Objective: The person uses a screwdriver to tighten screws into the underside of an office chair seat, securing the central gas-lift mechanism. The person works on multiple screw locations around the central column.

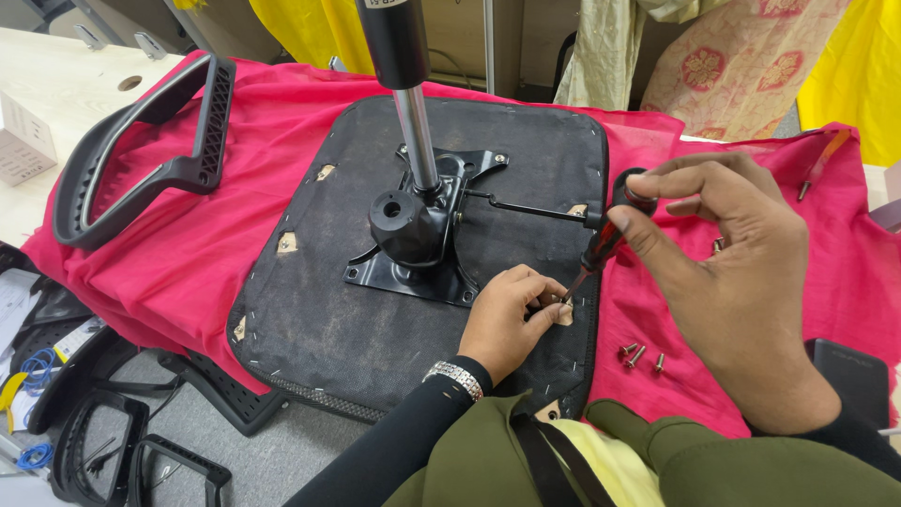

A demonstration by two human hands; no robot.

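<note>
A big flat black seat (328, 282) lies upside down on red cloth (188, 253). The right hand (741, 272) grips a red-black screwdriver (601, 249), its tip at a screw hole near the seat's edge. The left hand (507, 319) pinches the spot there. Turning comes next, held straight, I think. Small shiny screws (640, 355) wait nearby.

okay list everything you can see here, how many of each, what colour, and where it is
seat base: one, black, upside down on the cloth
cloth: one, pink-red, over the table
gas cylinder: one, black and silver, upright at seat centre
armrest: one, black, on cloth at left
loose screws: three, silver, on cloth by right hand
screwdriver: one, red and black, tip at seat edge
left hand: steadies the tip
right hand: grips the handle
</note>
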